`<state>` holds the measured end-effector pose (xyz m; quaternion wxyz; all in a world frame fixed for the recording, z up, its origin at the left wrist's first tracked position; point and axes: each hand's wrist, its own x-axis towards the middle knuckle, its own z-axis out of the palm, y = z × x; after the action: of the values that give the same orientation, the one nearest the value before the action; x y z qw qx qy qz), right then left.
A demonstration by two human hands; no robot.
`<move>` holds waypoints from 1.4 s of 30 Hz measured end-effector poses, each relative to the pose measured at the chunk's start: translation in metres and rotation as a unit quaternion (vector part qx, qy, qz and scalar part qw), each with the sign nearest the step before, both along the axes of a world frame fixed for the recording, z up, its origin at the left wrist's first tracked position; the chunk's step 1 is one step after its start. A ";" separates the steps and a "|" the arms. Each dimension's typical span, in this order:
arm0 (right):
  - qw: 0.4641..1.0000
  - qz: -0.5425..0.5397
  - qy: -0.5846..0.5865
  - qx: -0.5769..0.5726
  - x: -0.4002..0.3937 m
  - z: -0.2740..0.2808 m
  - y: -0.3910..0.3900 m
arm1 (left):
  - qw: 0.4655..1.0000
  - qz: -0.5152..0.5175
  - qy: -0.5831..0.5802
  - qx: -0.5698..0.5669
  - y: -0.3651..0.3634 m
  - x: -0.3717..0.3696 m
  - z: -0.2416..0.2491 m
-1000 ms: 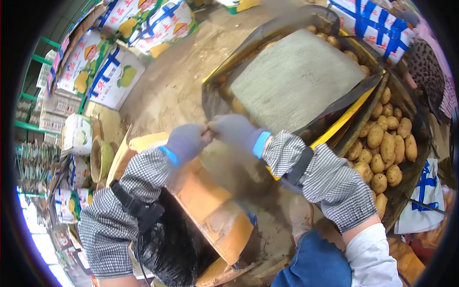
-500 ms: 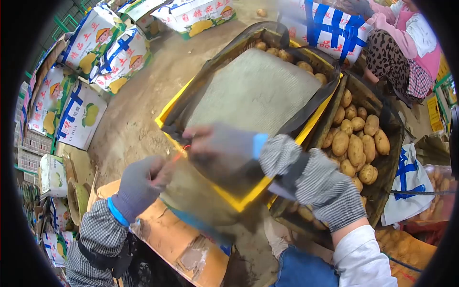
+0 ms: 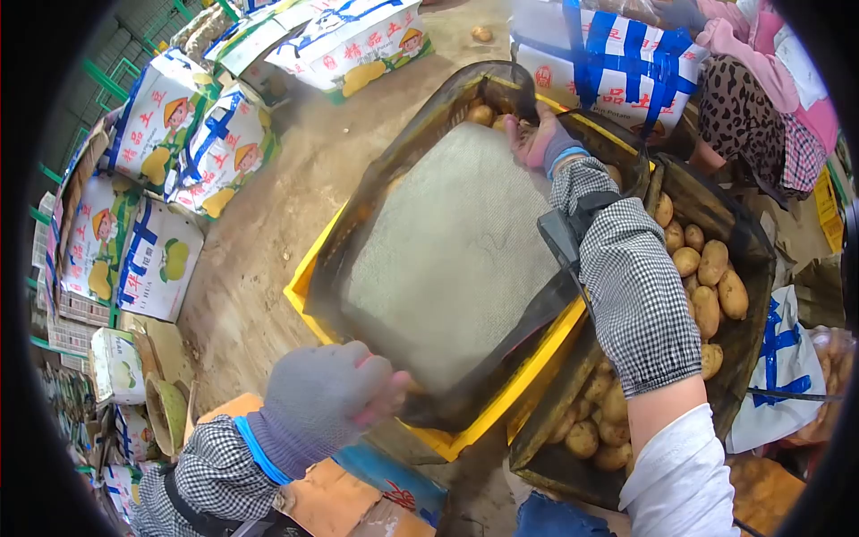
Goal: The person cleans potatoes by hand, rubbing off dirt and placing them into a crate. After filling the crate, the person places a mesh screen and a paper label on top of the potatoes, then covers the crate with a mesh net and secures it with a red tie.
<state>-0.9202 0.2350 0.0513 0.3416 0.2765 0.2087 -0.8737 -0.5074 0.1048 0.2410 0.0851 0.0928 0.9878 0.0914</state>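
A yellow crate [image 3: 300,285] with a black mesh lining [image 3: 429,407] stands in front of me. A grey-green woven sheet [image 3: 447,259] covers most of its top, and a few potatoes [image 3: 480,115] show at the far end. My right hand [image 3: 541,146], in a grey glove with bare fingertips, reaches to the sheet's far edge by the lining; its fingers are apart. My left hand [image 3: 327,403], gloved the same way, is near the crate's near-left corner. Its fingers are curled, and what they hold, if anything, is hidden.
To the right is a second lined crate with potatoes [image 3: 707,309]. Printed potato cartons [image 3: 161,116] stand at the left, with another blue-taped carton [image 3: 617,76] behind the crates. A co-worker in pink [image 3: 761,107] is at the far right. Cardboard [image 3: 335,501] lies below my left hand.
My right hand has moved from the crate's near-left corner to its far end. My left hand has shifted right and down. The orange-red strand seen earlier between the hands no longer shows.
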 end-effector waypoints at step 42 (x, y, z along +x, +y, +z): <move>0.854 0.251 0.408 0.203 0.168 0.034 0.039 | 0.902 0.184 -0.308 0.241 0.029 -0.298 -0.074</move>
<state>-0.7526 0.2739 0.0853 0.3695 -0.1031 0.5647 -0.7308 -0.8059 0.1334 0.1670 0.3420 -0.1055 0.8596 0.3648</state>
